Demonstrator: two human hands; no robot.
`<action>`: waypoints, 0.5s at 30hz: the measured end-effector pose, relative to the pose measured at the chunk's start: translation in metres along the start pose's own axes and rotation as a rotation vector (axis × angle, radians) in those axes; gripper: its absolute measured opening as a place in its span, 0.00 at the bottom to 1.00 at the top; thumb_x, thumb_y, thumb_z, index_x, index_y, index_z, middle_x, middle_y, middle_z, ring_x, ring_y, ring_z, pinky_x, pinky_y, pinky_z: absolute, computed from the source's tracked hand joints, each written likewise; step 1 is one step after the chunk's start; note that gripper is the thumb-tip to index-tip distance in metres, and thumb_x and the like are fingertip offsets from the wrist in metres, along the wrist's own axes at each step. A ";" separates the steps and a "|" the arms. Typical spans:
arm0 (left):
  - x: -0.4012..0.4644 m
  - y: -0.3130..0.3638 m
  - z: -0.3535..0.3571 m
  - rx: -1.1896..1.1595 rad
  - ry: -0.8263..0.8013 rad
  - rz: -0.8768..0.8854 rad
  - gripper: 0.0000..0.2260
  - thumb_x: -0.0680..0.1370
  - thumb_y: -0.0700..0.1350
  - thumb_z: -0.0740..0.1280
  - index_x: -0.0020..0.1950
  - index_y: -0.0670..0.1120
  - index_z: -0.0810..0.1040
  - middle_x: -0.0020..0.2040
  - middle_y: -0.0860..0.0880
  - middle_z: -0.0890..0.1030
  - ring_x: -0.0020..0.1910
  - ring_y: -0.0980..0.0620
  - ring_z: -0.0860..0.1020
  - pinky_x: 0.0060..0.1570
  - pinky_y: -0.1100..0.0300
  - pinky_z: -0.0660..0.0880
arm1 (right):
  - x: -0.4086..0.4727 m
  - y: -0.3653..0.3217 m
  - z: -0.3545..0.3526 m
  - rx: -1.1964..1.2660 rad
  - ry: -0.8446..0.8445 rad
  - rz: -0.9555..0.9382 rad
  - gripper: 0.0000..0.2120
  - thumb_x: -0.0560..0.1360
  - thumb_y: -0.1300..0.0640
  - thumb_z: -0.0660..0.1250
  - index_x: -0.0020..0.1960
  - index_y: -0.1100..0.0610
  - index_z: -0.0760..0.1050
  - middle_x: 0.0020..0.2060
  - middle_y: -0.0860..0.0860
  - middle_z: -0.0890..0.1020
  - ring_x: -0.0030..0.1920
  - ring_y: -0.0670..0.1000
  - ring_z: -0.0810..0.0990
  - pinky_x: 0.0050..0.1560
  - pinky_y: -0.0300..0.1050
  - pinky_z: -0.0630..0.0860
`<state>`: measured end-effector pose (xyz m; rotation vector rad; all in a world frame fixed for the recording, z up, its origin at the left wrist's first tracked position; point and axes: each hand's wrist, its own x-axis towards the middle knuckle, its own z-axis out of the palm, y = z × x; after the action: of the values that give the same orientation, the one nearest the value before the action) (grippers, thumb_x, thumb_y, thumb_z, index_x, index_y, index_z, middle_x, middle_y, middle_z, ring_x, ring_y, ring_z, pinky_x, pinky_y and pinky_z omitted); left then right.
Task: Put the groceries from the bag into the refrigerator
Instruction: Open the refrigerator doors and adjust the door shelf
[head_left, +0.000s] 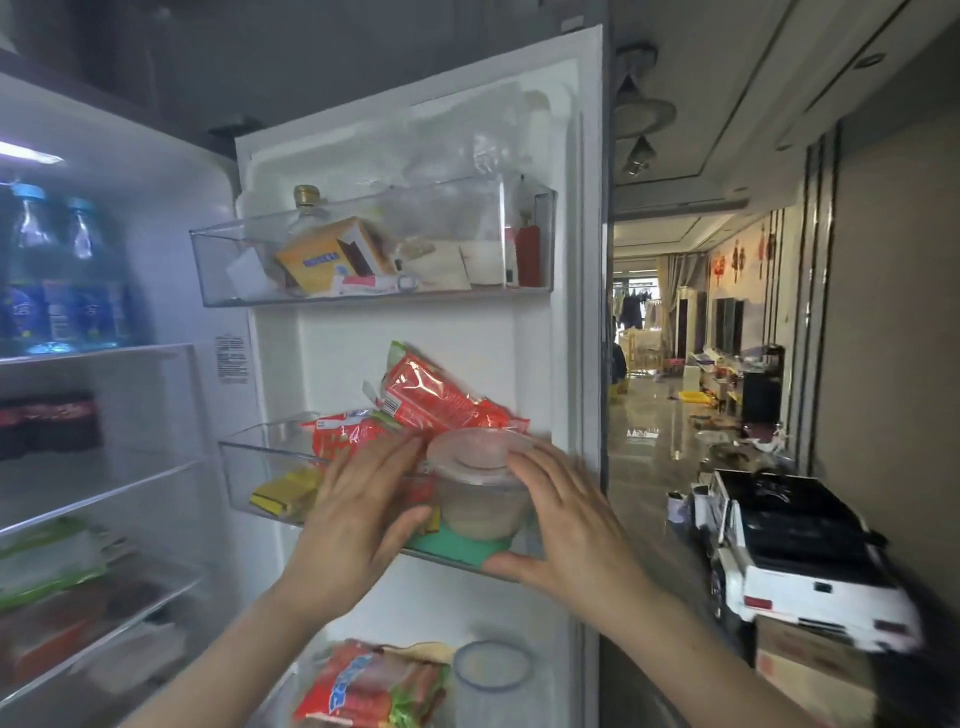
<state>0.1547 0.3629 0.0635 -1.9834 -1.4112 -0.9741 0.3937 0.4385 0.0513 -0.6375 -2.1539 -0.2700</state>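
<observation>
The fridge door (540, 364) stood wide open. In its middle clear plastic door shelf (244, 467) sat a small round see-through plastic tub with a lid (480, 483). The tub had something pale and mushy inside. It stood on a green thing (457, 545) at the right end of the shelf.

The left hand (358, 514) was at the left side of the tub, and the right hand (561, 519) was at its right side. The fingers of both hands were nearly straight and spread. They lay flat by the tub, one hand on each side. The picture was a bit blurry, so I could not tell if they pressed on the tub or were just beside it. Neither grip was curled round it.

Shiny red snack packs (436, 400) leaned just behind the tub and touched its lid. Yellow packs (285, 493) lay at the left end of the same shelf.

I think the step in hand was setting this tub into the door shelf. It looked almost done. Next, the hands would need to let go softly, so the tub would stay upright and the red packs would not tip it. Then they could go for more food. The bag was not in sight.
</observation>
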 end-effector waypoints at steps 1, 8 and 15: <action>0.000 -0.010 0.002 0.020 0.002 -0.034 0.25 0.79 0.60 0.56 0.73 0.51 0.64 0.72 0.53 0.67 0.71 0.52 0.64 0.69 0.44 0.61 | 0.001 0.006 0.001 0.015 -0.002 0.008 0.43 0.65 0.31 0.68 0.72 0.53 0.62 0.71 0.47 0.66 0.74 0.48 0.61 0.71 0.54 0.65; 0.004 -0.033 0.020 0.127 -0.026 -0.076 0.25 0.79 0.61 0.54 0.71 0.49 0.66 0.65 0.49 0.73 0.66 0.47 0.69 0.68 0.45 0.63 | 0.003 0.041 0.010 0.042 -0.019 0.069 0.46 0.64 0.33 0.70 0.74 0.53 0.59 0.75 0.45 0.61 0.75 0.45 0.57 0.74 0.43 0.56; 0.013 -0.032 0.041 0.159 -0.035 -0.112 0.28 0.79 0.63 0.51 0.73 0.48 0.63 0.65 0.49 0.71 0.68 0.47 0.67 0.71 0.43 0.58 | 0.007 0.062 0.015 0.069 -0.003 0.091 0.45 0.65 0.38 0.74 0.74 0.53 0.60 0.74 0.44 0.61 0.75 0.43 0.56 0.73 0.35 0.52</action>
<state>0.1381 0.4114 0.0483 -1.8304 -1.5827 -0.8493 0.4134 0.4997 0.0452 -0.6946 -2.1210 -0.1453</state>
